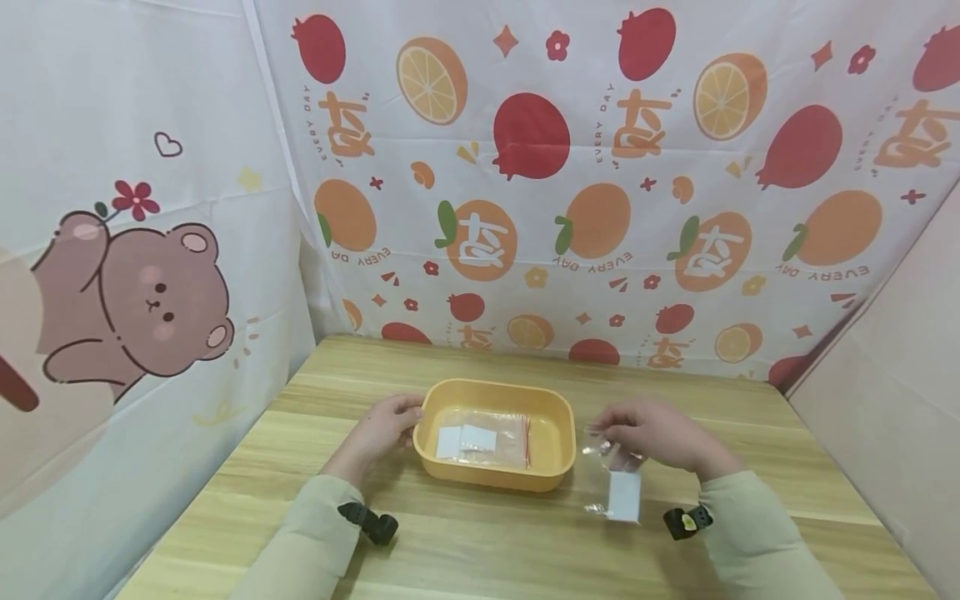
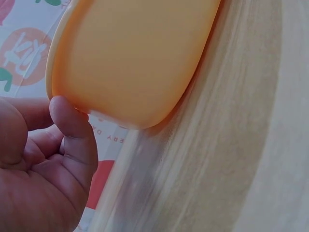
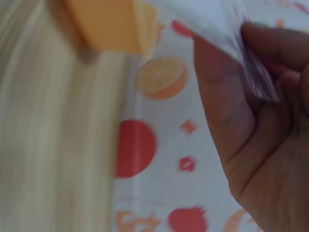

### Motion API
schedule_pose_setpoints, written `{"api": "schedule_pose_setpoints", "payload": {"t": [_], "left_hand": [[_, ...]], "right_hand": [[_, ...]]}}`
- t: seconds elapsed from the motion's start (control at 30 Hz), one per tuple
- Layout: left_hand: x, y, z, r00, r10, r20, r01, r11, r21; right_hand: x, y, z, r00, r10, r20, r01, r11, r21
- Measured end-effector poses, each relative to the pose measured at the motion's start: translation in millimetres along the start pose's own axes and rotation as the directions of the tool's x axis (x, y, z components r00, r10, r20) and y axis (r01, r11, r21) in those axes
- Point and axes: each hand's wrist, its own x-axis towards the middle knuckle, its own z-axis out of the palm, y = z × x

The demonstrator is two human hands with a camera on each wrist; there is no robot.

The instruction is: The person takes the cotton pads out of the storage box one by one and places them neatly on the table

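Observation:
A yellow plastic box (image 1: pixel 495 479) stands on the wooden table in the head view. Inside it lies a clear zip bag (image 1: pixel 512 442) with a red seal line and white squares (image 1: pixel 478 438) in it. My left hand (image 1: pixel 385 429) grips the box's left end, its thumb (image 2: pixel 72 125) against the wall near the rim in the left wrist view. Right of the box, my right hand (image 1: pixel 648 433) pinches a second clear plastic bag (image 1: pixel 596 479) by its upper part. A white square (image 1: pixel 624 497) shows low in that bag. The right wrist view is blurred around the bag (image 3: pixel 258 77).
The wooden table (image 1: pixel 450 550) reaches back to a fruit-print cloth (image 1: pixel 525 233). A white cloth with a bear drawing (image 1: pixel 165 300) hangs on the left, and a pale wall (image 1: pixel 885 392) bounds the right. Each wrist bears a small black camera (image 1: pixel 371 525).

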Motion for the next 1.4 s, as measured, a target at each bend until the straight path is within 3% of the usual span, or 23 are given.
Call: {"api": "schedule_pose_setpoints", "payload": {"t": [0.1,0.2,0.37,0.5,0.63,0.83,1.13,1.4], "left_hand": [[0.7,0.0,0.2,1.000,0.002,0.011,-0.002,1.000,0.001],[1.5,-0.1,0.0,1.000,0.000,0.010,0.000,1.000,-0.005],[1.4,0.8,-1.2,1.000,0.013,0.014,-0.013,1.000,0.010],[1.4,0.7,-1.0,1.000,0.014,0.015,-0.014,1.000,0.011],[2.5,-0.7,-0.5,1.000,0.016,0.019,-0.016,1.000,0.003],[2.2,-0.9,-0.4,1.000,0.007,0.013,-0.007,1.000,-0.003],[-0.3,1.6,-2.3,1.000,0.023,0.004,-0.023,0.999,0.040],[-2.7,1.6,-3.9,1.000,0.023,0.000,-0.023,0.999,0.034]], "right_hand": [[0.7,20,0,0.998,0.033,0.055,-0.031,0.999,-0.021],[8.8,40,3,0.998,0.040,0.055,-0.036,0.998,-0.060],[29.5,63,12,0.998,0.056,-0.042,-0.063,0.982,-0.179],[45.6,71,21,0.988,0.078,-0.130,-0.112,0.952,-0.285],[56.1,71,29,0.978,0.073,-0.196,-0.139,0.928,-0.346],[62.7,67,36,0.968,0.069,-0.243,-0.158,0.916,-0.369],[59.6,63,40,0.962,0.112,-0.250,-0.196,0.919,-0.342],[56.6,58,39,0.951,0.101,-0.291,-0.188,0.938,-0.290]]}}
